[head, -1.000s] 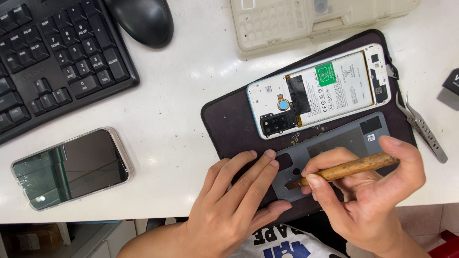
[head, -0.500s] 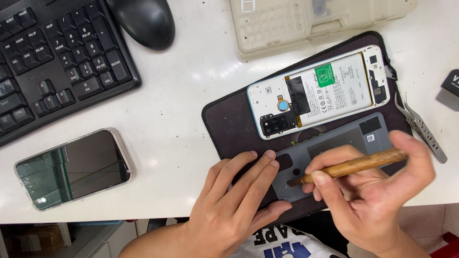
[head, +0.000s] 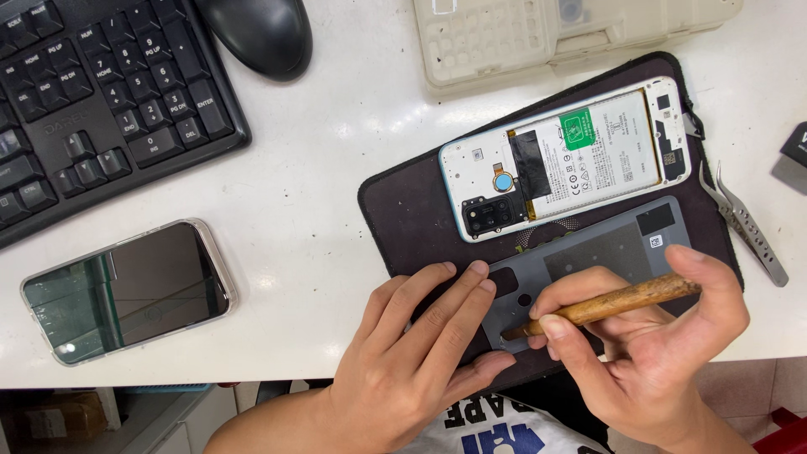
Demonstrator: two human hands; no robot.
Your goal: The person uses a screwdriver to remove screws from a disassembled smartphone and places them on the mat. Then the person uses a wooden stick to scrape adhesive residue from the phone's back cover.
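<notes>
Here, at the lower right of the frame, the right hand [head: 664, 353] is gripping a brown stick [head: 614, 301] between the thumb and the fingers, much like a pen. The stick is lying almost level, and its darker tip is touching the grey cover [head: 588, 261] near the cover's left end, just beside a small round hole. The left hand [head: 412, 353] is lying at the lower middle, fingers stretched out flat and close together, holding nothing; the fingertips [head: 479, 271] are pressing on the left end of the cover and on the mat under it.

The cover is lying on a dark mat [head: 403, 219], in the lower part of it, partly hidden by both hands. Just above the cover, on the same mat, an opened phone [head: 572, 160] is lying with its inner side up, showing a white battery with a green label and a dark camera block at its left end.

Metal tweezers [head: 744, 223] are resting at the right edge of the mat. At the left of the frame a second phone [head: 126, 290] in a clear case is lying screen up on the white table [head: 311, 193]. A black keyboard [head: 92, 101] is filling the upper left, a black mouse [head: 261, 34] is just to its right, and a beige tray [head: 546, 34] is sitting at the top.
</notes>
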